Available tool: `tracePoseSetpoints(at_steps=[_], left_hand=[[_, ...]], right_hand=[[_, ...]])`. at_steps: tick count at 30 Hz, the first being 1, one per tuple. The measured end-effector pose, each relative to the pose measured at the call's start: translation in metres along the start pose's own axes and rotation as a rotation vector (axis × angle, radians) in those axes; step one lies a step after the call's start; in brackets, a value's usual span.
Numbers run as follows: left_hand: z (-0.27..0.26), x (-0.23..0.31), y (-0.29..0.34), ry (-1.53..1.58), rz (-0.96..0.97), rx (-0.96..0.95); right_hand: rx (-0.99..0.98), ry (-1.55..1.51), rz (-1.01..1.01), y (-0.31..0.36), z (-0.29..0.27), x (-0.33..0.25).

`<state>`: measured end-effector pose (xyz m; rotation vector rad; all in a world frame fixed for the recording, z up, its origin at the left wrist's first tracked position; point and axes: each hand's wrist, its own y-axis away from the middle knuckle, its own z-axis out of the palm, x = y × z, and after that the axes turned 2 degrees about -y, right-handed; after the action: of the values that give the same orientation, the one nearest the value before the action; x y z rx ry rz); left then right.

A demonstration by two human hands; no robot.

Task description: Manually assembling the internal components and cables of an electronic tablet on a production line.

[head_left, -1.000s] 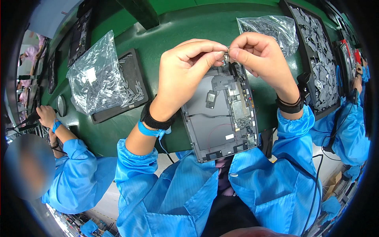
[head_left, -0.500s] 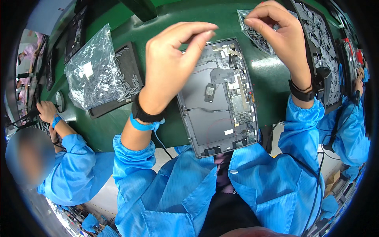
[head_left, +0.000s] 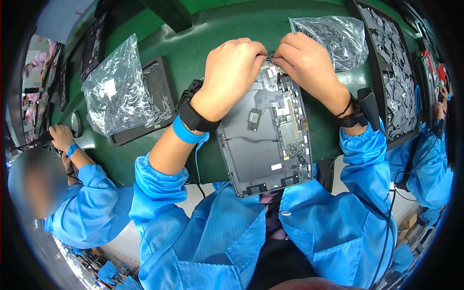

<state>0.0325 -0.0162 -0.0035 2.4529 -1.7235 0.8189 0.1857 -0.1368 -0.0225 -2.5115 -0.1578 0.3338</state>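
Observation:
An opened tablet housing lies tilted at the table's front edge, its inside facing up. Along its right side run a circuit board and flat cables. A small black rectangular part rests in the dark left half, above a black cable. At the housing's far edge my left hand is closed in a pinch. My right hand pinches close beside it, at the far right corner. The fingertips nearly meet; whatever lies between them is too small or hidden to name.
Left, a clear bag of small dark parts lies on a dark foam tray. Another bag of small parts is behind my right hand. A black tray of grey pieces stands right. People in blue work on both sides, one here.
Both hands have come together at the housing's far edge, the right moving left and down from the parts bag, the left moving right. The bag behind the right hand now shows more fully.

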Motion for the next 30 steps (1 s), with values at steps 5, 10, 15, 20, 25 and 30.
tracePoseSetpoints(at_steps=[5, 10, 15, 20, 25, 30], left_hand=[[0.01, -0.002, 0.0, -0.081, 0.074, 0.054], [0.013, -0.004, -0.001, -0.101, 0.135, 0.077], [0.014, -0.007, 0.002, -0.133, 0.207, 0.111], [0.016, -0.008, 0.003, -0.145, 0.231, 0.143], [0.019, -0.01, 0.004, -0.229, 0.27, 0.146], [0.02, -0.012, 0.002, -0.189, 0.337, 0.175]], right_hand=[[-0.012, 0.067, 0.056, -0.001, -0.003, -0.009], [-0.055, -0.012, 0.18, 0.001, 0.001, -0.001], [-0.137, -0.092, 0.007, -0.002, -0.003, 0.013], [-0.152, -0.048, -0.036, -0.002, -0.003, 0.012], [-0.158, -0.007, -0.018, -0.002, -0.008, 0.006], [-0.178, 0.014, -0.004, 0.0, -0.008, 0.005]])
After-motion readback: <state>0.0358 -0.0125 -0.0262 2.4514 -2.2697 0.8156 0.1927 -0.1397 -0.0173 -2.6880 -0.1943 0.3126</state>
